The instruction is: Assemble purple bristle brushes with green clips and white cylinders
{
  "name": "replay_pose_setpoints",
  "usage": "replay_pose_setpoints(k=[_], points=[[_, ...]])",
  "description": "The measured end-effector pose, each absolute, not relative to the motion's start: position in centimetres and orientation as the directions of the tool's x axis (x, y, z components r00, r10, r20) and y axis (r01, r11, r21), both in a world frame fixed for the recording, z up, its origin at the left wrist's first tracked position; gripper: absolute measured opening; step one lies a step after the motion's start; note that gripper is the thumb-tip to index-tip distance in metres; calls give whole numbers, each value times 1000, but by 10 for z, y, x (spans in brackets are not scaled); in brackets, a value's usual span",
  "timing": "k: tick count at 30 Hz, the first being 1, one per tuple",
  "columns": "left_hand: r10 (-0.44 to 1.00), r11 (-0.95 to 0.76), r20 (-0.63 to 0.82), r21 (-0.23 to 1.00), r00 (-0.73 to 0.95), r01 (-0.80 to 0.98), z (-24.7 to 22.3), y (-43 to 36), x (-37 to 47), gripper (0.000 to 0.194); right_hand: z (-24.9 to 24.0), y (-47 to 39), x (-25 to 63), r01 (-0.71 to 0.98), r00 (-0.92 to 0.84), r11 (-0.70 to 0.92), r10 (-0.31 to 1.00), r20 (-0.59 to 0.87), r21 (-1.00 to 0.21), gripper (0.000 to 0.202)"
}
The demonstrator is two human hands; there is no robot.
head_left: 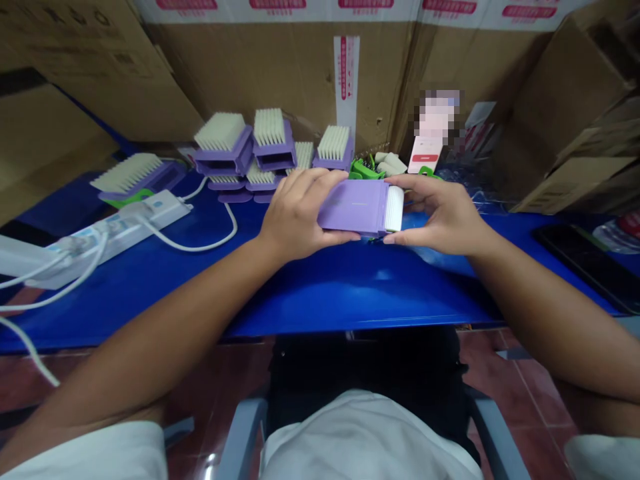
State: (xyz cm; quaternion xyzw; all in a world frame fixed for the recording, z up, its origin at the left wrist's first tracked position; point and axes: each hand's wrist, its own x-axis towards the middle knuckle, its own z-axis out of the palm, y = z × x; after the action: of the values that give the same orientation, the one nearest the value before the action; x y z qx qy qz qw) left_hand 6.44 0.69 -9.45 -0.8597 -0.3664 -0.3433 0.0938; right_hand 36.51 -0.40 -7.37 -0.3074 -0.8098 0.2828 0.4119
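A purple plastic case (353, 207) is held level above the blue table (345, 293). My left hand (300, 213) grips its left end, thumb along the near edge and fingers over the far edge. At its right end a white ribbed piece (395, 209) shows, and my right hand (437, 213) holds that end between thumb and fingers. Behind my hands stand several purple holders with cream bristle-like rows, some stacked, such as one holder (224, 157) at the back left. Green clips (367, 169) and small whitish pieces (391, 163) lie just beyond the case.
A white power strip (113, 233) with cables lies on the left. Cardboard boxes (280, 73) line the back. A propped pink-screened phone (425, 153) stands behind my right hand, and a dark phone (590, 260) lies at the right. Clear plastic wrap is near the boxes.
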Motion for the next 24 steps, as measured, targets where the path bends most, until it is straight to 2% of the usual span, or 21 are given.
replay_pose_setpoints(k=[3,5,9,12,15,18,21,24], points=[[558,-717,655,72,509,693,-99,10,64,98,-69,6,377,243,-453,615,756,473,-750,97],[552,-716,660,61,510,696,-100,11,64,94,-61,15,389,265,-360,616,777,517,-742,80],[555,-698,671,53,492,715,-99,11,63,95,-37,38,412,364,-181,637,764,619,-679,35],[568,-676,680,63,465,734,-97,10,62,96,-21,55,416,466,-267,619,780,566,-633,20],[578,-666,685,84,442,741,-97,9,62,100,-18,61,409,562,-340,615,781,524,-552,17],[602,-650,674,101,429,753,-99,11,62,103,-31,57,404,634,-232,615,729,644,-468,17],[613,-644,663,106,429,758,-100,13,60,105,-46,55,410,736,-245,560,743,623,-380,19],[604,-658,664,103,441,746,-100,14,57,107,-49,61,426,748,-132,495,763,632,-442,19]])
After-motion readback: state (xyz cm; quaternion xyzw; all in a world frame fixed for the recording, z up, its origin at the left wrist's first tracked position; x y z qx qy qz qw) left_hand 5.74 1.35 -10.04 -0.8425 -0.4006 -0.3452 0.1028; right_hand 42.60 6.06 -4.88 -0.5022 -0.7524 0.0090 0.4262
